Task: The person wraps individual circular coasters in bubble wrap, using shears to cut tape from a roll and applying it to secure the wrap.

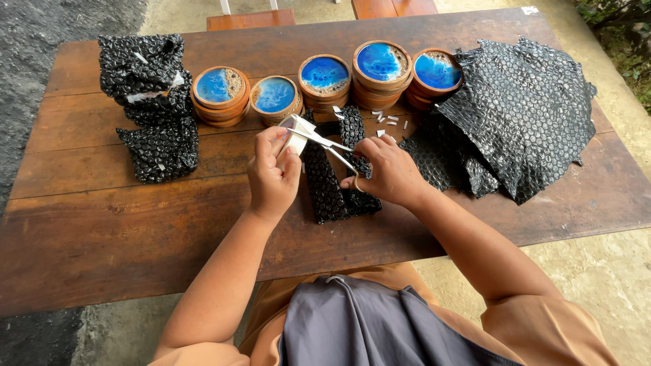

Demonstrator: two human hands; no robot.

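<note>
Dark wooden table (102,224) outdoors, row of round wooden coasters (324,80) with blue tops along the back. Left hand (272,175) is pinching a small white strip of tape (296,139) just above the table's middle. Right hand (388,171) grips shiny metal scissors (327,144), blades at the tape, over a black bubble wrap strip (325,186).

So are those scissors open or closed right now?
Open. The scissors in the right hand have blades spread apart, pointing at the white tape piece pinched by the left hand.
</note>
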